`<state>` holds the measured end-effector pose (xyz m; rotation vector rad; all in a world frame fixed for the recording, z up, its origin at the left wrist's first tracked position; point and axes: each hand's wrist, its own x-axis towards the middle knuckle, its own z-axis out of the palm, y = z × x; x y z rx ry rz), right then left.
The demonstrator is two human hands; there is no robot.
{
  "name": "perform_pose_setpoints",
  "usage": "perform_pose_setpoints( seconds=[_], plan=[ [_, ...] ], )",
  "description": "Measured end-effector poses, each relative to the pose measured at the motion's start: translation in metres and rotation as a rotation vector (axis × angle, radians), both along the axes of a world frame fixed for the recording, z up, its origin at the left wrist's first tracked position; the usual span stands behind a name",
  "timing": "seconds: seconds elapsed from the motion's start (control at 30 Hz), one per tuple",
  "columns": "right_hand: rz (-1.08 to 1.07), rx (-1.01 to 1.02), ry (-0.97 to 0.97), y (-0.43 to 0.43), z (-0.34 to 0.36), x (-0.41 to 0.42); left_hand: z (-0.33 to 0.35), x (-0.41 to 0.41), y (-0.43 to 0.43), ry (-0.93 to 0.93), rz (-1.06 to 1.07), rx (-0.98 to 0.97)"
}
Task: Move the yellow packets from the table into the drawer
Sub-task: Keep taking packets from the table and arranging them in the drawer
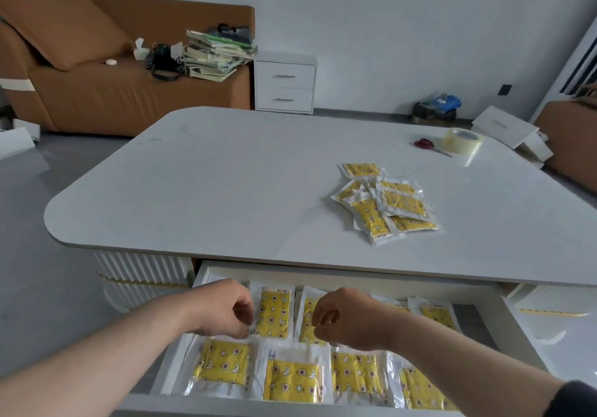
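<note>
Currently: yellow packets, heaped on the tabletop, right of centre; others lie in rows in the open drawer. Your left hand and right hand curl over its back row; grip cannot be told. Step, likely: arranging. Next: reach for the heap.

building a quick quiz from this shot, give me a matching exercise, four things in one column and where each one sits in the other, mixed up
Things
1. tape roll
2. loose heap of yellow packets
3. stack of books
4. yellow packets laid in rows

Places
A. on the brown sofa
B. in the open drawer
C. on the table, beside the red scissors
D. on the table, right of its middle

Pairs: 1-C, 2-D, 3-A, 4-B
</note>
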<state>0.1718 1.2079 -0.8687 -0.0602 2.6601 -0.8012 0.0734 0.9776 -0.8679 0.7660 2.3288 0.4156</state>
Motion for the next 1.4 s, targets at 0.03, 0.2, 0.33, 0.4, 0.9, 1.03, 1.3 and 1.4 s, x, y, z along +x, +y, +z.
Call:
perform_pose_setpoints(
  seconds=[0.03,0.2,0.33,0.4,0.9,1.03,1.3,1.4],
  plan=[
    [-0.028,-0.003,0.013,0.005,0.009,0.003,0.008,0.003,0.003,0.013,0.02,0.021],
    [-0.2,-0.048,0.127,0.027,0.05,0.026,0.046,0.023,0.033,0.118,0.042,0.093],
    [-0.345,-0.062,0.205,0.049,0.064,0.052,0.064,0.041,0.067,0.154,0.006,0.156],
    [-0.409,-0.072,0.23,0.06,0.066,0.062,0.068,0.046,0.081,0.176,0.018,0.204],
    [-0.551,0.083,0.492,0.174,0.093,-0.054,0.069,-0.015,0.219,0.33,0.474,0.39],
    [-0.469,0.236,0.394,0.185,0.095,-0.093,0.05,-0.023,0.248,0.485,0.436,0.239],
    [-0.369,0.412,0.123,0.189,0.081,-0.118,0.028,-0.035,0.25,0.468,0.382,0.154],
    [-0.353,0.409,0.084,0.188,0.079,-0.121,0.033,-0.044,0.247,0.432,0.387,0.101]
  ],
)
